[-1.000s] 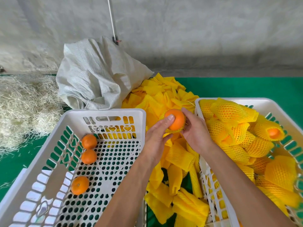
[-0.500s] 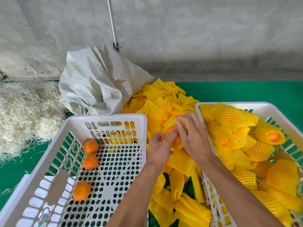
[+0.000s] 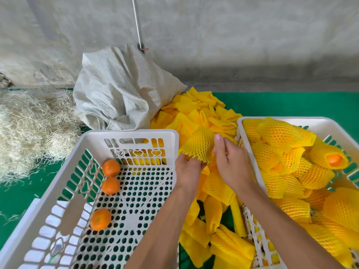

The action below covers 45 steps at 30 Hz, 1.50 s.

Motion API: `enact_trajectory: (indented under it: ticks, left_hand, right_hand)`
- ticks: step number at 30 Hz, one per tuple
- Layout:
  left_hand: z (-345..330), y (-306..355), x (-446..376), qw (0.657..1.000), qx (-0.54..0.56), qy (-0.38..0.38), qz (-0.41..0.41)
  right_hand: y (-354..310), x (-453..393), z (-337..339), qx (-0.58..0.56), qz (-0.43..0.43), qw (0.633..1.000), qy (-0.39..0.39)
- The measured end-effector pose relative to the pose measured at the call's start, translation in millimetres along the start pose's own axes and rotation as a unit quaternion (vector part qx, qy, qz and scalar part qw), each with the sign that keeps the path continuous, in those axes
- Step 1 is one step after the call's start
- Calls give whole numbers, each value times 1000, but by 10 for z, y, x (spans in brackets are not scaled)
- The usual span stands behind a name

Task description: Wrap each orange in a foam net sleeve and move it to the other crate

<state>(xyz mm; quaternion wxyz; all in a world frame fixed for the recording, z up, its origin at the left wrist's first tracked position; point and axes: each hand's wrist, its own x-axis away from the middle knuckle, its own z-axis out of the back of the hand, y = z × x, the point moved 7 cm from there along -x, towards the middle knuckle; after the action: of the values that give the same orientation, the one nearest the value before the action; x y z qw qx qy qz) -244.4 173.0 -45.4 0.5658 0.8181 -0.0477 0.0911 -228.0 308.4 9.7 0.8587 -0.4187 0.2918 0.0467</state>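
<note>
Green matting (image 3: 291, 103) under white crates (image 3: 77, 162), against grey concrete wall (image 3: 233, 35).

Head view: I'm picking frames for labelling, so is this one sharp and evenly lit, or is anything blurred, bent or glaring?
Head view: soft, even light, no hard shadows or glare; wide-angle bending bows the left crate rim and right crate outward; hands and the foam net sleeve are slightly soft; the three bare oranges read clearly; the wall behind is smeary.

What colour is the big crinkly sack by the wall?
The woven plastic sack is off-white, seen in the head view.
</note>
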Motion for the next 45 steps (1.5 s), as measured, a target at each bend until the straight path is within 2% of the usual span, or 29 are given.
enact_trajectory:
  ticks: [2,4,6,8,15,18,21,23,27,29,32,36,38,41,45]
  left_hand:
    - [36,26,-5,997,-68,21,-30]
    - [55,75,12,978,-186,47,-79]
    - [30,99,44,955,-263,53,-126]
    - [-55,113,92,944,-278,15,-178]
    - [-276,49,164,942,-225,-146,-202]
    - [-256,16,170,926,-271,-135,-226]
    - [-191,2,125,926,-292,-100,-216]
    - [-164,-18,100,926,-305,-93,-203]
    - [-172,-15,116,941,-279,-94,-165]
    - [-195,53,174,952,-245,-83,-165]
    - [-139,181,216,968,-184,-44,-164]
    - [-65,203,136,978,-148,-8,-147]
    - [-87,188,143,978,-152,-13,-141]
    - [-145,172,194,978,-152,-40,-137]
    - [-208,206,213,977,-135,-64,-150]
  right_hand:
    - [211,9,-95,-30,-115,992,-43]
    - [363,33,-201,-120,-222,964,-81]
    - [408,42,-294,-183,-264,940,-117]
    - [389,41,-346,-215,-262,931,-136]
    - [420,-119,6,-264,-240,934,24]
    - [420,-265,325,-267,-221,934,87]
    - [407,-397,760,-130,-167,966,148]
    - [415,-410,1048,-8,-149,968,203]
    - [352,-400,1530,173,-95,929,313]
    - [388,-390,1704,264,-96,899,338]
    - [661,-349,1809,338,-187,874,296]
    - [1080,-230,1668,363,-337,858,135]
    - [1157,-190,1594,378,-372,844,79]
    - [1044,-259,1546,374,-327,861,112]
    - [502,-392,1265,283,-87,934,200]
